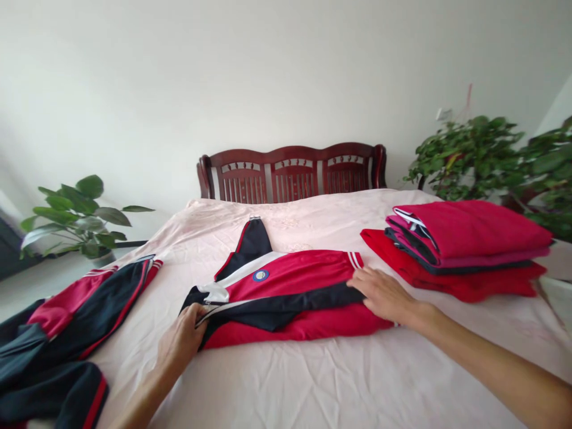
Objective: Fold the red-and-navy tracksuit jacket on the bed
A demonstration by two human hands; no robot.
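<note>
Fingers [196, 314] of our left hand [179, 339]: pinched on the collar end of one red, navy and white jacket [295, 271]. Those of our right hand [379, 292]: curled over its navy sleeve [313, 298] near the hem, gripping or merely pressing, we cannot tell. Jacket located on pale pink bedsheet [313, 387], between loose navy-and-red garments [89, 310] at left and folded stack [482, 232] at right.

Two hands [182, 336] [379, 293], one badged jacket [304, 271], one clothes stack [482, 232], one headboard [292, 156]
</note>
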